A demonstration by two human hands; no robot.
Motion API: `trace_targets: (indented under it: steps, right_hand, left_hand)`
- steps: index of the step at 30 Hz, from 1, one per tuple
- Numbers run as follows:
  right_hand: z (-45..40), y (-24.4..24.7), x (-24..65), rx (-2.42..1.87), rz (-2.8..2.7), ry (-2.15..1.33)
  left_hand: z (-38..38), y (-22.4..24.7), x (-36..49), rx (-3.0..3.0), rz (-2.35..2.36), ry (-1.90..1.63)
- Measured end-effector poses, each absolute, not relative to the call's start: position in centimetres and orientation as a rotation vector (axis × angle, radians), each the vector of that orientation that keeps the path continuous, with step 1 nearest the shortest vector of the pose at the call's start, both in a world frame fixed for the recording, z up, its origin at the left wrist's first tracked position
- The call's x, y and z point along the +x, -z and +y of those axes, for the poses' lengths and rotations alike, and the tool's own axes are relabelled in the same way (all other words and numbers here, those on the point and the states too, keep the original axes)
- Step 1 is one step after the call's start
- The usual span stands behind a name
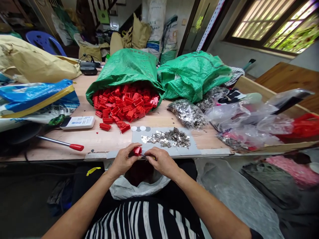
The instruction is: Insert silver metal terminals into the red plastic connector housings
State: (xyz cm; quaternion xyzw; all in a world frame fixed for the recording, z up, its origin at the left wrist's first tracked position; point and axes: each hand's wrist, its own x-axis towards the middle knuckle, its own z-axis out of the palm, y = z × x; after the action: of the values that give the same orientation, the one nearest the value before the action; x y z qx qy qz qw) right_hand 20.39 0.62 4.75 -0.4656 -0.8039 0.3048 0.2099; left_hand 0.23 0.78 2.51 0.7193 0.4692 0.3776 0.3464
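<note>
My left hand point(125, 160) grips a red plastic piece point(137, 151) between thumb and fingers, just in front of the table edge. Close beside it, my right hand point(160, 160) is closed around a small thin tool or part point(144, 155) whose tip touches the red piece; most of it is hidden by the fingers. Beyond both hands, small silvery metal parts point(176, 137) are heaped on a grey sheet point(136, 136). Red plastic pieces point(124, 103) spill from the mouth of a green woven sack point(127, 66). An open white bag point(139, 191) sits below my hands.
A second green sack point(194, 74) and a clear bag of metal parts point(188, 114) lie at the back right. Plastic bags fill a wooden tray point(294, 148) on the right. At left are a white box point(79, 122), a red-tipped lever point(76, 147) and a blue bag point(37, 96).
</note>
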Motion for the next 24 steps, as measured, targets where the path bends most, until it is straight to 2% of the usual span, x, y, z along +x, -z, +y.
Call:
trace_targets:
  steps: [15,24]
  right_hand:
    - [-0.1,-5.9,18.3,-1.657,-2.263,-0.679]
    - [-0.4,-4.3,19.1,-1.406,-2.149,-0.742]
  left_hand:
    - [1.0,-1.8,0.0,1.816,1.211,-0.970]
    - [1.4,-1.3,-0.5,1.813,1.136,-0.907]
